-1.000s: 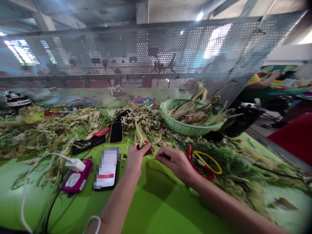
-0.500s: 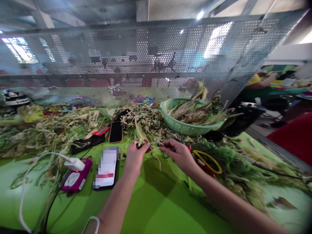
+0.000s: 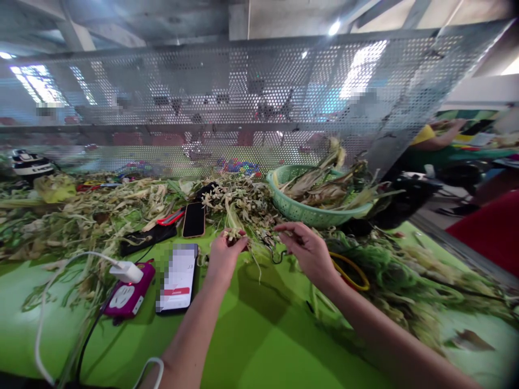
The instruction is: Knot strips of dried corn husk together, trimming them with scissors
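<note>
My left hand [image 3: 224, 256] is closed on a small bunch of pale dried flower stalks [image 3: 232, 234] just above the green table [image 3: 259, 340]. My right hand [image 3: 308, 249] is pinched on a thin strand from the heap of stalks [image 3: 247, 208], a hand's width to the right of the left one. A dark thread or wire loop [image 3: 276, 254] hangs between the two hands. Yellow-handled scissors [image 3: 352, 268] lie partly under my right wrist.
A phone [image 3: 178, 278] and a purple power strip [image 3: 126, 296] with a white plug lie at the left. Another phone [image 3: 193, 220] sits behind. A green basket [image 3: 312, 208] of husks stands behind right. Perforated metal screen [image 3: 243, 102] closes the back. A person in yellow [image 3: 430, 135] works far right.
My right hand rose from beside the scissors and moved back and right, pulling a strand out of the bunch. My left hand kept its hold, shifting slightly back.
</note>
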The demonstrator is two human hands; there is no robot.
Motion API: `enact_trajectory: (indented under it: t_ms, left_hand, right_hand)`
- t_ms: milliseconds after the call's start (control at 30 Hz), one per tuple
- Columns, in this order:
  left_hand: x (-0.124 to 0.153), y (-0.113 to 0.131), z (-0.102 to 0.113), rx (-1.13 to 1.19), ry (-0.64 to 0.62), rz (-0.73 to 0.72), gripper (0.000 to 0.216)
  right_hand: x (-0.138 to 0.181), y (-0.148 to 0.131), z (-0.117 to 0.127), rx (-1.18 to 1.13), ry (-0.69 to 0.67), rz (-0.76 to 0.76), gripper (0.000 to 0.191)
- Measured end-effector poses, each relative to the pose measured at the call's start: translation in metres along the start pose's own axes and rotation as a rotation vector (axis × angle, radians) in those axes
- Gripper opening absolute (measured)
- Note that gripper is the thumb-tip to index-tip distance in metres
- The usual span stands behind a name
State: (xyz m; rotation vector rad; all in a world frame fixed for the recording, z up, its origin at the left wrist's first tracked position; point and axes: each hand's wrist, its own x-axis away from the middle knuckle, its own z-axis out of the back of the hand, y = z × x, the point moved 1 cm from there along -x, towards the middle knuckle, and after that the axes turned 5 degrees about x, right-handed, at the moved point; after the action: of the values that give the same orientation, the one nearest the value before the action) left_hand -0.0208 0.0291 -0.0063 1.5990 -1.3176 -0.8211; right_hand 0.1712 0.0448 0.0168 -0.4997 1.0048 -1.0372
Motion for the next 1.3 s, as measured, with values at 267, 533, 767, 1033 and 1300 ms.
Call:
enact_trajectory:
  t_ms: [267,533,767,1033,1300]
  left_hand:
    - [0.004,-0.002,-0.006,-0.076,-0.109,-0.003,0.03]
    - [0.006,0.001,-0.008,-0.069,-0.087,0.051,0.039]
    - [0.014,-0.009,-0.012,-0.306,-0.405,0.036,0.049]
    - [0.012,-0.012,-0.012,-0.217,-0.433,0.084,0.038]
    - [0.01,-0.012,-0.011,-0.332,-0.404,0.02,0.016]
  right_hand:
    - [0.007,0.001,-0.013,0.055,-0.197,0.075,0.014]
    - [0.006,-0.005,-0.008,0.107,-0.263,0.073,0.014]
    - [0.005,-0.001,-0.009,0.051,-0.241,0.055,0.022]
    - [0.007,0.004,-0.017,-0.164,-0.271,-0.116,0.019]
    - [0.007,0.002,-0.02,-0.382,-0.27,-0.269,0.027]
